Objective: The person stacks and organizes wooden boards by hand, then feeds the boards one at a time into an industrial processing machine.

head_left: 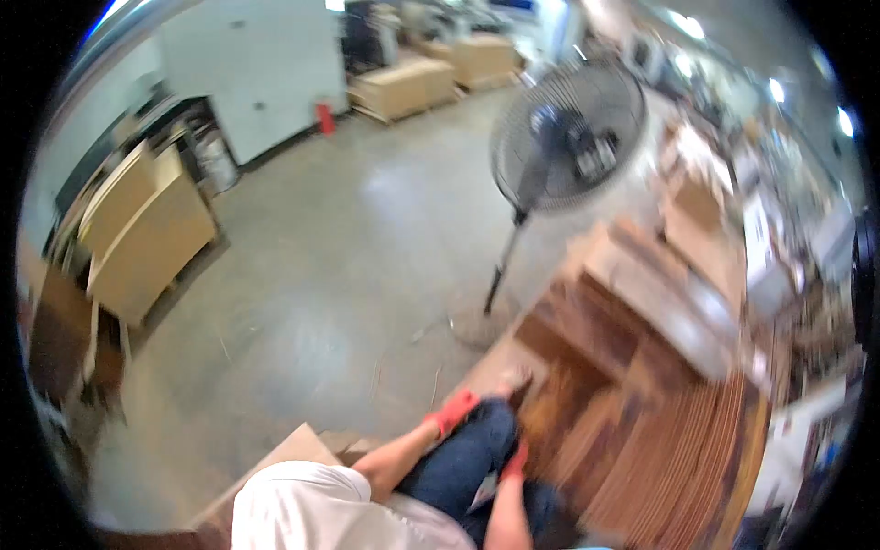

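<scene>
My left hand [453, 412], in a red glove, rests against the knee of my dark blue trousers [467, 454]; its fingers are blurred. Lower and to the right, my right hand [516, 459], also red-gloved, is by the side of the same leg, partly hidden, next to the brown wooden boards [587, 426]. Whether either hand grips anything is too blurred to tell. A long stack of thin brown strips [674, 458] lies to the right of my legs.
A black standing fan [568, 137] is ahead, its base on the grey floor near the boards. Cardboard boxes [660, 293] stand at the right. Curved wooden panels [156, 238] lean at the left; a red object [325, 118] is by the far wall.
</scene>
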{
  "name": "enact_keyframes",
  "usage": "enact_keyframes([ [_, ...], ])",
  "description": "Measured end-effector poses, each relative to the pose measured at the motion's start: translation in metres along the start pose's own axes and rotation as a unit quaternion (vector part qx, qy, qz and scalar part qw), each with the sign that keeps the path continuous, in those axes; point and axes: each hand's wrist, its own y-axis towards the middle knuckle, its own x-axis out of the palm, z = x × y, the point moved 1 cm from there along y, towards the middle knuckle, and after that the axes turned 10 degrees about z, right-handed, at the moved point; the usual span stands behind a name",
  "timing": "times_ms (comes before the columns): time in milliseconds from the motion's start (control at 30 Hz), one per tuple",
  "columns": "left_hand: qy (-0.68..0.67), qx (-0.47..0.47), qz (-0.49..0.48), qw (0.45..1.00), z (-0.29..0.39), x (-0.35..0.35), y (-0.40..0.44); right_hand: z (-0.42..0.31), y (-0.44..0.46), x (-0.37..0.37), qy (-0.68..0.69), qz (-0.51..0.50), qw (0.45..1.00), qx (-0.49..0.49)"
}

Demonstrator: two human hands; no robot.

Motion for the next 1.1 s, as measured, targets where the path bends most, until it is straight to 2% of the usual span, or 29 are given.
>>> enact_keyframes([
  [33, 0.021, -0.019, -0.044, 0.999, 0.033, -0.021, -0.010, -0.018, -0.011, 0.000, 0.014, 0.002, 0.999, 0.043],
  [67, 0.084, -0.058, -0.061, 0.993, 0.107, -0.043, -0.033, -0.035, -0.020, -0.001, 0.028, 0.006, 0.996, 0.085],
  [100, 0.092, -0.056, -0.079, 0.991, 0.073, -0.051, -0.026, -0.064, -0.036, -0.004, -0.028, -0.063, 0.995, 0.077],
  [133, 0.055, -0.050, -0.107, 0.992, 0.088, -0.063, -0.035, -0.091, -0.051, -0.013, -0.156, -0.041, 0.986, -0.034],
  [167, 0.028, -0.067, -0.084, 0.994, 0.116, -0.071, -0.050, -0.117, -0.065, -0.024, -0.287, 0.005, 0.948, -0.135],
  [200, 0.006, -0.054, -0.075, 0.996, 0.112, -0.079, -0.053, -0.120, -0.061, -0.048, -0.279, 0.022, 0.943, -0.178],
  [267, -0.040, -0.085, -0.055, 0.994, 0.106, -0.091, -0.062, -0.164, -0.094, -0.083, -0.357, 0.102, 0.899, -0.234],
  [333, -0.029, -0.077, -0.074, 0.994, 0.116, -0.100, -0.078, -0.190, -0.136, -0.114, -0.336, 0.191, 0.880, -0.276],
  [400, -0.016, -0.082, -0.072, 0.994, 0.132, -0.095, -0.084, -0.194, -0.171, -0.153, -0.387, 0.278, 0.833, -0.281],
  [533, -0.023, -0.032, -0.090, 0.995, 0.165, -0.083, -0.081, -0.151, -0.225, -0.219, -0.301, 0.359, 0.858, -0.211],
  [667, -0.014, 0.056, -0.117, 0.991, 0.211, -0.048, -0.071, -0.134, -0.251, -0.209, -0.238, 0.337, 0.888, -0.205],
  [733, -0.012, 0.077, -0.132, 0.988, 0.234, -0.025, -0.066, -0.143, -0.245, -0.183, -0.217, 0.313, 0.901, -0.209],
  [800, 0.003, 0.118, -0.166, 0.979, 0.239, -0.001, -0.053, -0.160, -0.223, -0.157, -0.256, 0.283, 0.894, -0.235],
  [833, -0.007, 0.110, -0.173, 0.979, 0.241, 0.011, -0.051, -0.164, -0.208, -0.145, -0.250, 0.265, 0.898, -0.245],
  [933, 0.004, 0.067, -0.248, 0.966, 0.248, 0.047, -0.044, -0.160, -0.157, -0.113, -0.265, 0.217, 0.914, -0.216],
  [1000, 0.007, 0.022, -0.274, 0.961, 0.235, 0.072, -0.032, -0.150, -0.123, -0.090, -0.197, 0.161, 0.956, -0.148],
  [1033, 0.007, -0.002, -0.286, 0.958, 0.226, 0.085, -0.026, -0.138, -0.103, -0.082, -0.121, 0.120, 0.980, -0.106],
  [1067, -0.043, -0.100, -0.272, 0.956, 0.213, 0.101, -0.020, -0.120, -0.084, -0.077, -0.043, 0.078, 0.994, -0.061],
  [1100, -0.094, -0.195, -0.250, 0.944, 0.195, 0.117, -0.014, -0.100, -0.068, -0.075, 0.016, 0.096, 0.995, -0.010],
])
